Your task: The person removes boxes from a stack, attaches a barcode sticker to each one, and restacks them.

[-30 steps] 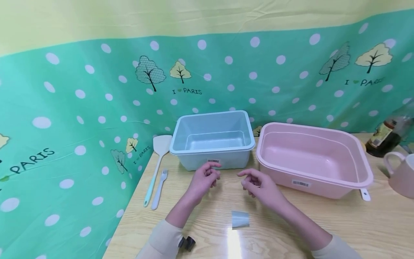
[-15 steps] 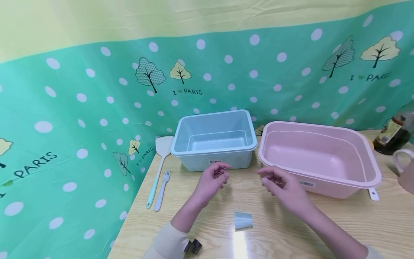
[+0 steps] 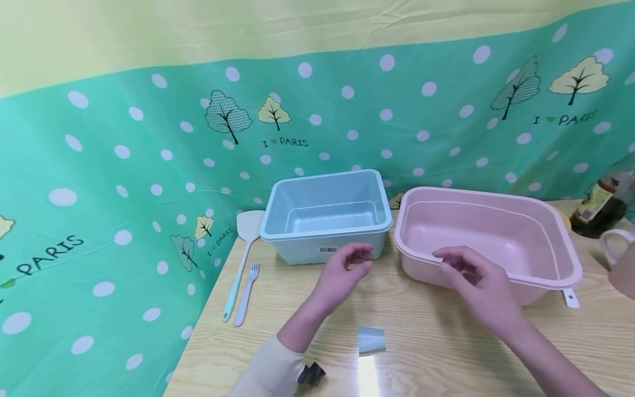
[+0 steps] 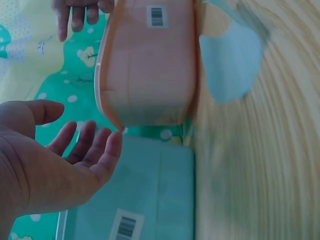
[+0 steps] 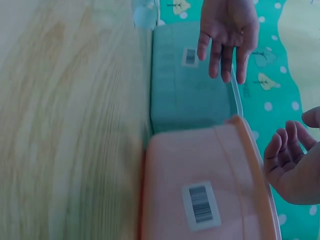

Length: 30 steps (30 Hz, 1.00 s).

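Note:
My left hand point(image 3: 343, 277) hovers in front of the light blue plastic basin point(image 3: 327, 242), its fingers loosely bent around nothing. Over the front of the pink basin point(image 3: 426, 267) is my right hand point(image 3: 480, 288), fingers loosely curved and holding nothing. In the right wrist view the right hand point(image 5: 295, 165) appears beside the pink basin's rim. A small pale blue cup point(image 3: 371, 341) lies on its side on the wooden table, nearer to me than both hands. Nothing shows inside either basin.
A white turner point(image 3: 245, 237) with a mint handle and a pale blue fork point(image 3: 246, 295) lie left of the blue basin. At the right stand a dark sauce bottle point(image 3: 595, 207) and a pink mug point(image 3: 622, 270). A white handle end point(image 3: 571, 298) sticks out beside the pink basin.
Both hands have moved to the right, the right one farther, from between the basins to the pink basin's front. The cup and basins stay in place on the table.

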Each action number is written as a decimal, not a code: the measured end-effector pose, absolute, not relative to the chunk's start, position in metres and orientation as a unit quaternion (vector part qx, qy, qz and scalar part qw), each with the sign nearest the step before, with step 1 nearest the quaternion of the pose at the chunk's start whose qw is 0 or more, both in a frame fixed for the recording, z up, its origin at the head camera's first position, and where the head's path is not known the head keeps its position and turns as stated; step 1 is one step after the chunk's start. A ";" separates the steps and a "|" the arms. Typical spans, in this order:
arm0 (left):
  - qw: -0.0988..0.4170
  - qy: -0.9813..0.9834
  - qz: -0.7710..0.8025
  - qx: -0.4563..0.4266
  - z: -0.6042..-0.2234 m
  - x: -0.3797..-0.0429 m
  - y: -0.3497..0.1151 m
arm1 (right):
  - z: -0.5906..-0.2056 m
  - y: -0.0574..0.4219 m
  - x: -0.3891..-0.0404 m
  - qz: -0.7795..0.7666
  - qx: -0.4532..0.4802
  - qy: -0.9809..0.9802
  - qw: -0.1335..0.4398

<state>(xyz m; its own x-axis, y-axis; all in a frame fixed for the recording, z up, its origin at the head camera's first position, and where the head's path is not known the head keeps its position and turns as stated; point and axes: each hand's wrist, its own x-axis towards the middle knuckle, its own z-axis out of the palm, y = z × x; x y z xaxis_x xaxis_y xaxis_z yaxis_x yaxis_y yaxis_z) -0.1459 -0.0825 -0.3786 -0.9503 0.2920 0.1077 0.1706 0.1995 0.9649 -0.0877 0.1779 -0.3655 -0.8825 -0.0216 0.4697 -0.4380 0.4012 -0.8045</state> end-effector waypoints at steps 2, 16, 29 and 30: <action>0.050 0.770 0.617 0.155 -0.376 -0.146 -0.076 | -0.366 0.184 -0.087 0.521 0.133 -0.815 0.218; 0.058 0.773 0.610 0.165 -0.372 -0.152 -0.050 | -0.348 0.234 -0.077 0.493 0.037 -0.825 0.275; 0.070 0.794 0.583 0.157 -0.377 -0.158 -0.034 | -0.354 0.282 -0.082 0.376 -0.052 -0.868 0.320; 0.073 0.797 0.580 0.153 -0.377 -0.158 -0.033 | -0.355 0.286 -0.083 0.361 -0.073 -0.877 0.308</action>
<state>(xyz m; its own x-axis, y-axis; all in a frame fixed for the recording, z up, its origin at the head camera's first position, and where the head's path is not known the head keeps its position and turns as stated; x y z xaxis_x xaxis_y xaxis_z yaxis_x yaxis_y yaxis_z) -0.1579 -0.0328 -0.3770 -0.9423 0.3291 0.0617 0.1600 0.2809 0.9463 -0.0828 0.2865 -0.3552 -0.8000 0.3498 0.4874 -0.0948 0.7285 -0.6785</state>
